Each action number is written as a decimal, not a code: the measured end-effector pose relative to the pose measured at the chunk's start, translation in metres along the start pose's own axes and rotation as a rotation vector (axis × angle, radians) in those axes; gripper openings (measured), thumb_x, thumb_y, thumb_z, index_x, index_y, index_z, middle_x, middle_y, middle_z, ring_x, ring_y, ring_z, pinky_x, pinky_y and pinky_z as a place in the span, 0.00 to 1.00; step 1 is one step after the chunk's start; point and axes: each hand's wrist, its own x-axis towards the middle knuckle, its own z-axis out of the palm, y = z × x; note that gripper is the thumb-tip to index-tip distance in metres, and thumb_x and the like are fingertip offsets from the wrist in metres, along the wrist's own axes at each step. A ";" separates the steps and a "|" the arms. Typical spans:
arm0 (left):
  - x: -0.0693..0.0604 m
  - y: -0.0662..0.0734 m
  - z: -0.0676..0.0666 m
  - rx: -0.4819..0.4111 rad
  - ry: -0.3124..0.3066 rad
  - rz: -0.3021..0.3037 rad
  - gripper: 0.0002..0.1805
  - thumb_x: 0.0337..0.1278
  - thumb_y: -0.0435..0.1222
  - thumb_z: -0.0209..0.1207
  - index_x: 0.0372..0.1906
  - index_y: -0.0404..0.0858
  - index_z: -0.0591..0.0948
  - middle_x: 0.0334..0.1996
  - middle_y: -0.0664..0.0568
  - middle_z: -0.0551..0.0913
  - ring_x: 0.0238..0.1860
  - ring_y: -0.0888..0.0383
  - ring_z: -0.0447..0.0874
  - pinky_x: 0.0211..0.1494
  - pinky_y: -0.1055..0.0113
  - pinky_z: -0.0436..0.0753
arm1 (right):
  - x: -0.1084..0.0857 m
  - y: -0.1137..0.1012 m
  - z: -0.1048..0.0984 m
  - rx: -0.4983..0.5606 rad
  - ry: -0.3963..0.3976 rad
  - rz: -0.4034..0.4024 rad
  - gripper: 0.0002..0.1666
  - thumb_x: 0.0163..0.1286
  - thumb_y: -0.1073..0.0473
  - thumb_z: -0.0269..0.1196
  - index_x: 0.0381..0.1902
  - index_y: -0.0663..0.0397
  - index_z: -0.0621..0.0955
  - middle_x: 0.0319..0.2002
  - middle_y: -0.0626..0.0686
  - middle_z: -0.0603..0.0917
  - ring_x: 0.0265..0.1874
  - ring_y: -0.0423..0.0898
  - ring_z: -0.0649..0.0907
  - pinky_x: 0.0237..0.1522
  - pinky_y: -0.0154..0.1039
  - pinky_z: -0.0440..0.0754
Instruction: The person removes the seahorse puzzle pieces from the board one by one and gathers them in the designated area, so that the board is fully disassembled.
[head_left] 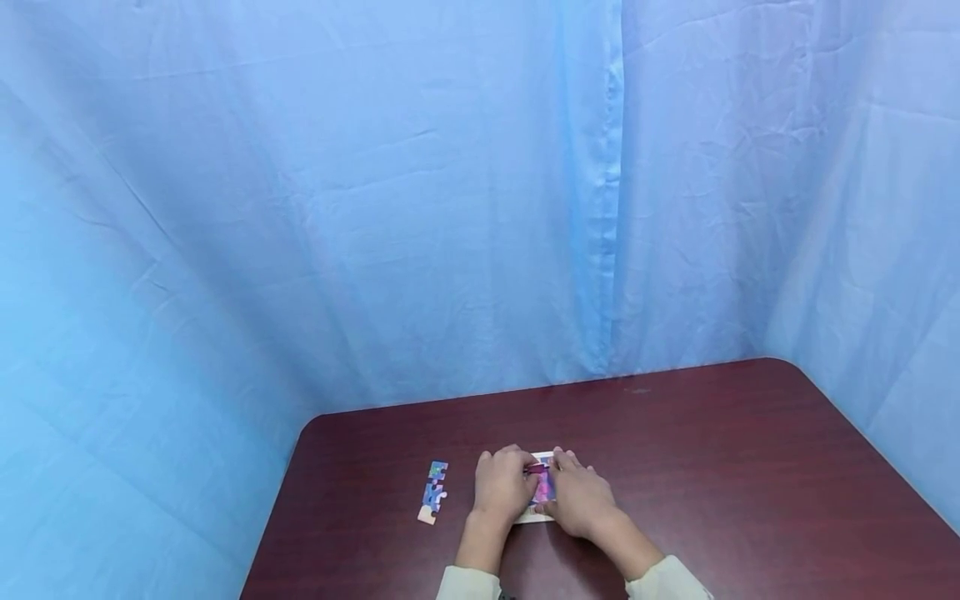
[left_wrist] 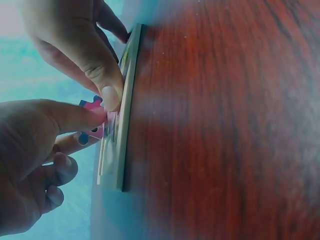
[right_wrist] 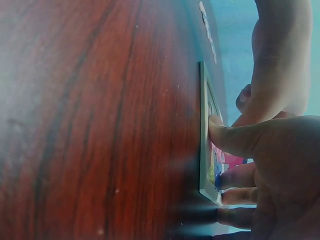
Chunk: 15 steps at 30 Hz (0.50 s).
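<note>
Well inside the far edge of the table (head_left: 712,467), the left hand (head_left: 498,486) pinches a pink puzzle piece (left_wrist: 93,104) over the tray (left_wrist: 123,155), which the right hand (head_left: 585,500), fingers extended, should steady while the piece is aligned before pressing.

The dark red-brown, wood-grained table (head_left: 720,475) has rounded far corners; a pale-rimmed puzzle tray (head_left: 534,518) lies near its middle, with a strip of puzzle pieces (head_left: 432,493) toward the left edge.
</note>
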 end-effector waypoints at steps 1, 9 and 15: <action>0.001 0.000 0.000 -0.004 -0.002 0.001 0.04 0.55 0.42 0.76 0.35 0.49 0.93 0.33 0.60 0.92 0.37 0.61 0.89 0.43 0.60 0.76 | 0.000 0.000 0.000 0.002 -0.002 0.002 0.46 0.62 0.43 0.76 0.68 0.69 0.79 0.76 0.66 0.73 0.77 0.65 0.72 0.69 0.68 0.75; 0.002 -0.001 0.004 0.007 0.026 -0.017 0.03 0.56 0.43 0.76 0.32 0.50 0.93 0.29 0.61 0.92 0.31 0.60 0.88 0.42 0.61 0.73 | 0.001 -0.002 0.002 0.004 -0.020 0.015 0.46 0.63 0.42 0.75 0.68 0.68 0.79 0.77 0.65 0.72 0.78 0.64 0.71 0.70 0.68 0.74; 0.002 0.003 0.005 0.063 0.058 -0.026 0.03 0.56 0.43 0.75 0.31 0.50 0.93 0.26 0.61 0.92 0.30 0.61 0.87 0.44 0.59 0.70 | 0.002 -0.001 0.002 -0.006 -0.034 0.020 0.45 0.65 0.41 0.74 0.69 0.67 0.78 0.77 0.65 0.71 0.79 0.64 0.70 0.70 0.67 0.75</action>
